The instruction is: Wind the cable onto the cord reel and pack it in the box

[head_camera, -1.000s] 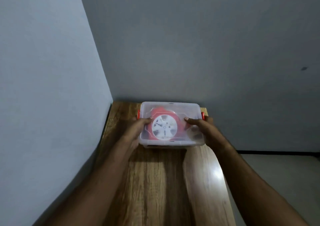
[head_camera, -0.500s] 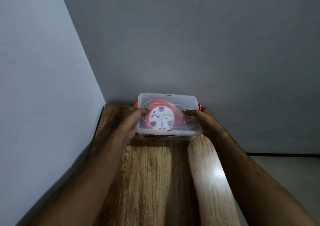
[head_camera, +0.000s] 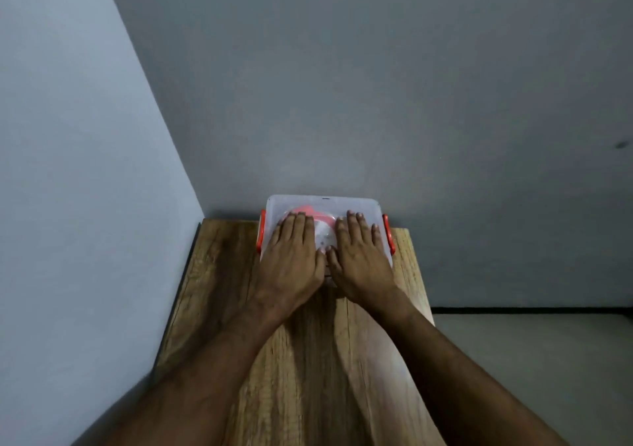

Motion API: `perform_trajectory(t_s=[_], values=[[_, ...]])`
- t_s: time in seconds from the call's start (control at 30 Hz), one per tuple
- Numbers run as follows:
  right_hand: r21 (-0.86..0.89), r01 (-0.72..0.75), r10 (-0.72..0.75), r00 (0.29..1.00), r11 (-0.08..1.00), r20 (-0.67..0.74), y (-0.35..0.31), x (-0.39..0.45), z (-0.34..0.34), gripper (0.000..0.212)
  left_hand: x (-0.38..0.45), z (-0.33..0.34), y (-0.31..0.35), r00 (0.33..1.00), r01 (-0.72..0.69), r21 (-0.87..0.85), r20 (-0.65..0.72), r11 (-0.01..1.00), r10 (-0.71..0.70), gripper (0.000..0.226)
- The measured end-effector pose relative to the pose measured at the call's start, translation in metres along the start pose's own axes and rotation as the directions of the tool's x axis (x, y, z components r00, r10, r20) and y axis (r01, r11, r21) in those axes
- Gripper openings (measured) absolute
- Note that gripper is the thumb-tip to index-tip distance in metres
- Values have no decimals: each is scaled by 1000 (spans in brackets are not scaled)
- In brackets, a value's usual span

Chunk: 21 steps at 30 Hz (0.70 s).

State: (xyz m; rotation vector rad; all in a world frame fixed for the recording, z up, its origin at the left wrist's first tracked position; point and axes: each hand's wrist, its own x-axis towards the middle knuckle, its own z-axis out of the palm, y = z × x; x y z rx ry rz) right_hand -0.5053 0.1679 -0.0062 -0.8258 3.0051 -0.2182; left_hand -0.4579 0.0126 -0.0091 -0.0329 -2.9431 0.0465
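Observation:
A clear plastic box (head_camera: 363, 206) with orange side latches (head_camera: 388, 238) stands at the far end of the wooden table (head_camera: 308, 360), against the wall. Its lid is on. Through the lid I make out the red cord reel (head_camera: 308, 211) with its white hub (head_camera: 324, 236), mostly covered by my hands. My left hand (head_camera: 293, 257) lies flat on the left half of the lid, fingers straight and close together. My right hand (head_camera: 359, 257) lies flat on the right half, thumbs almost touching in the middle. Neither hand grips anything. No loose cable shows.
A pale wall rises close on the left and a grey wall stands right behind the box. The table is narrow; its right edge (head_camera: 424, 295) drops to a light floor (head_camera: 534, 360) with a dark skirting line.
Both hands have left the box's sides and now press flat on top of the lid, side by side. The box sits closer to the back wall in view.

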Motion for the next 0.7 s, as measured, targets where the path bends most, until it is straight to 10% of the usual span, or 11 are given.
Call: perform_trajectory(t_s=[0.7], values=[[109, -34, 51, 987, 993, -153, -1, 10, -7, 77, 15, -10, 3, 996, 86, 31, -39, 996, -85, 68]])
